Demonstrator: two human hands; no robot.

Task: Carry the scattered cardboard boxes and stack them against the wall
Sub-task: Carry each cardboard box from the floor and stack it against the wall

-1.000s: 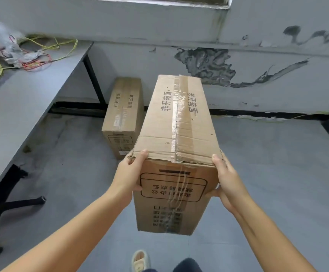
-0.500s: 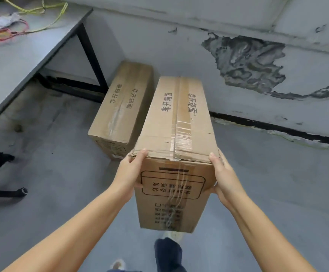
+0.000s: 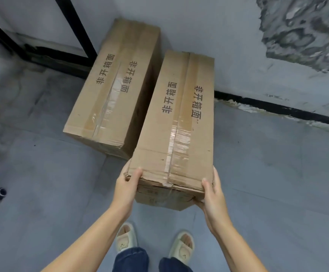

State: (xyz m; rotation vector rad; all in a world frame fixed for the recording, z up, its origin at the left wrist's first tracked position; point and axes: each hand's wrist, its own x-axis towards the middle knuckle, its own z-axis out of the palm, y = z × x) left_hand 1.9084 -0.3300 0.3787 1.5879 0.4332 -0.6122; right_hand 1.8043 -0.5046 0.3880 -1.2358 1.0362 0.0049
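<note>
Two long brown cardboard boxes here, both taped down the middle seam with clear tape and printed with black Chinese characters on top. The first box [image 3: 113, 85] is sitting on the grey floor in the upper centre of the frame, far end up against the wall. The second box [image 3: 176, 122] is running lengthwise from centre frame toward the wall, just to the right of the first and angled a bit. Its near top edge is looking crumpled and torn.
</note>
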